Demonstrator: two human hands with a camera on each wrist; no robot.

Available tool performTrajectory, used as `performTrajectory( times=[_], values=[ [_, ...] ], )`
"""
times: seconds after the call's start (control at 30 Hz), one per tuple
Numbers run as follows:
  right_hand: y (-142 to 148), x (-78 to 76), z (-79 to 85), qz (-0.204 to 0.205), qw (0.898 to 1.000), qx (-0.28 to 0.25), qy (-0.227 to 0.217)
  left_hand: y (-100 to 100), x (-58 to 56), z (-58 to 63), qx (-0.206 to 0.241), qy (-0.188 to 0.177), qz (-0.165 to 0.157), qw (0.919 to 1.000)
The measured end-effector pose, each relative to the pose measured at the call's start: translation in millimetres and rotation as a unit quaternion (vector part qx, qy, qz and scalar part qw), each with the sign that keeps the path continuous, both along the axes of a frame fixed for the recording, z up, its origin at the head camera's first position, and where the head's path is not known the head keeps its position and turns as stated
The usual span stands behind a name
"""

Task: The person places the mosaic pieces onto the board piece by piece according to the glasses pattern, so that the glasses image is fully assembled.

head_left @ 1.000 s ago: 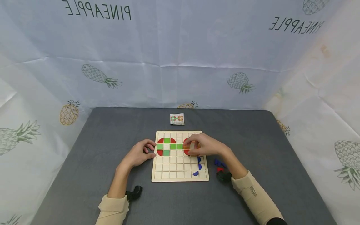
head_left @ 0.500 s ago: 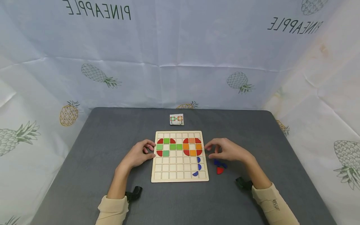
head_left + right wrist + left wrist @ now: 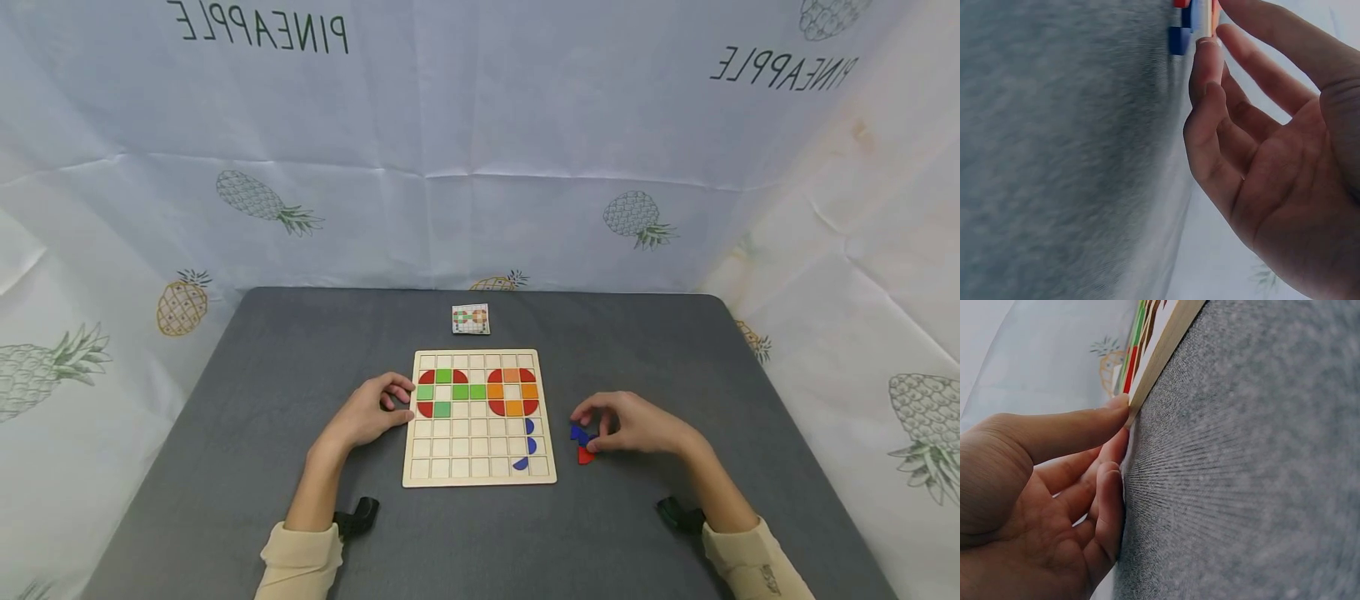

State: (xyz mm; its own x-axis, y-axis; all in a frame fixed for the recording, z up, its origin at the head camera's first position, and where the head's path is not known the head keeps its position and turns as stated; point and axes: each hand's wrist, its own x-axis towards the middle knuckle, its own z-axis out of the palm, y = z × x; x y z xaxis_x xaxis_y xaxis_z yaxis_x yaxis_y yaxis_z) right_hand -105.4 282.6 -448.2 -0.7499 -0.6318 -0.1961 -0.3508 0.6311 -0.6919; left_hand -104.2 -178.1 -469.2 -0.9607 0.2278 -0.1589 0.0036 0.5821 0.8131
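Note:
A wooden grid board (image 3: 480, 450) lies mid-table. Red quarter-rounds and green squares (image 3: 444, 376) fill its upper left, with red and orange squares (image 3: 513, 408) at upper right. Several blue half-round pieces (image 3: 531, 446) lie along its lower right. My left hand (image 3: 369, 410) rests at the board's left edge, thumb and fingertips touching the rim. In the left wrist view, the thumb (image 3: 1085, 428) meets the board's corner. My right hand (image 3: 633, 423) is right over the loose blue pieces (image 3: 577, 434) and a red piece (image 3: 585, 456), fingers loosely bent and thumb apart from the index finger.
A small pattern card (image 3: 471, 319) lies beyond the board on the grey table (image 3: 337, 333). Dark wrist-camera mounts (image 3: 358, 517) sit by both forearms. A pineapple-printed white cloth (image 3: 450, 125) hangs behind the table.
My right hand has left the board's upper right and moved right and nearer to the loose pieces, uncovering the red and orange squares. The left hand has stayed at the edge.

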Motion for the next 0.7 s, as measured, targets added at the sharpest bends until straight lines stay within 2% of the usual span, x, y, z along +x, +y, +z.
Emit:
performTrajectory(
  times=[0.27,0.7],
  values=[
    [3.9,3.5,-7.5,0.02,1.0,0.0,-0.023,-1.6,-1.3,-0.1,0.003,-0.001,-0.007,1.0],
    [2.3,-1.1,-10.9,0.05,0.999,-0.007,-0.011,-2.6,-2.5,2.2,0.002,-0.002,-0.01,0.9999]
  ],
)
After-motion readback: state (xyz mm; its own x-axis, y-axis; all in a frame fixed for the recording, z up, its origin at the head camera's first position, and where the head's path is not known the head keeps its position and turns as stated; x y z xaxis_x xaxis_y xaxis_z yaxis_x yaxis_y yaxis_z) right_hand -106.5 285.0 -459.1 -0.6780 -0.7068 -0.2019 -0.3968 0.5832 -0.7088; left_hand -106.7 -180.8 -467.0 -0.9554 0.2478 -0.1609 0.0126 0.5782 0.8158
